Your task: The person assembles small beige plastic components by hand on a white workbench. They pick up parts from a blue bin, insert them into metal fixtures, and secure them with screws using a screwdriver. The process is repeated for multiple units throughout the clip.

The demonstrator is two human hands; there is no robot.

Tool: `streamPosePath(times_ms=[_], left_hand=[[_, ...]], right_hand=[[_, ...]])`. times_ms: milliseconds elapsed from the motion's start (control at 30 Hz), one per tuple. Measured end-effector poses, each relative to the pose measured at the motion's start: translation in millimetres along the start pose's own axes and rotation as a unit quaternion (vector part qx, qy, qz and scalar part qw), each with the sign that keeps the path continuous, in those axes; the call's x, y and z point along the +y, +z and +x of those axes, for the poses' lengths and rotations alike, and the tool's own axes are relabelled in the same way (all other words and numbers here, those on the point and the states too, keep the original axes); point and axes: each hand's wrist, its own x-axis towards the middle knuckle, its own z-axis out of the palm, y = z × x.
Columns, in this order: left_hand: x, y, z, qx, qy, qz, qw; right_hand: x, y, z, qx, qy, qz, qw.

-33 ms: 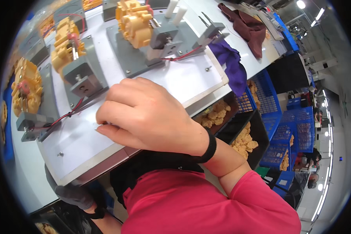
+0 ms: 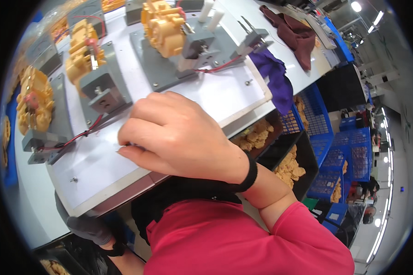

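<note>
The right hand (image 2: 179,137) rests curled on the white work plate (image 2: 225,94), fingers drawn together with tips on its surface; whether they pinch anything is hidden. Just beyond stand grey fixtures (image 2: 103,89) holding yellow plastic parts (image 2: 167,27). The gloved left hand (image 2: 89,229) hangs below the bench edge, grip unclear.

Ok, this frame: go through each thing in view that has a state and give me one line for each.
right hand: bare, curled, fingertips down on the white plate; any grip is hidden
left hand: dark-gloved, low beside the bench edge, grip not visible
white plate: flat on the bench, carrying grey fixtures
yellow part: mounted in a grey fixture
purple cloth: crumpled, hanging over the bench edge
maroon cloth: crumpled on the bench
</note>
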Motion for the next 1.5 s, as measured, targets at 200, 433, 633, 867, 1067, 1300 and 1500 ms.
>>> streamPosePath(times_ms=[200, 433, 633, 867, 1067, 1300, 1500], left_hand=[[1, 2, 2, -0.023, 0.022, -0.012, 0.999], [4, 0, 0, -0.034, 0.044, 0.002, 0.998], [-2, 0, 1, -0.026, 0.051, 0.003, 0.998], [4, 4, 1, -0.026, 0.044, -0.005, 0.999], [-6, -4, 0, -0.026, 0.056, -0.009, 0.998], [-46, -14, 5, 0.0, 0.023, -0.022, 0.999], [-65, -34, 4, 0.025, 0.051, 0.025, 0.998]], right_hand=[[0, -1, 2, -0.017, 0.009, -0.004, 1.0], [-2, -4, 2, -0.025, 0.008, 0.0, 1.0], [-2, -3, 2, -0.027, 0.014, 0.0, 1.0], [0, -10, 3, -0.019, 0.005, 0.025, 0.999], [6, -52, -12, 0.052, 0.096, 0.01, 0.994], [29, -71, -31, -0.028, 0.1, -0.07, 0.992], [37, -61, -32, 0.025, 0.052, -0.074, 0.996]])
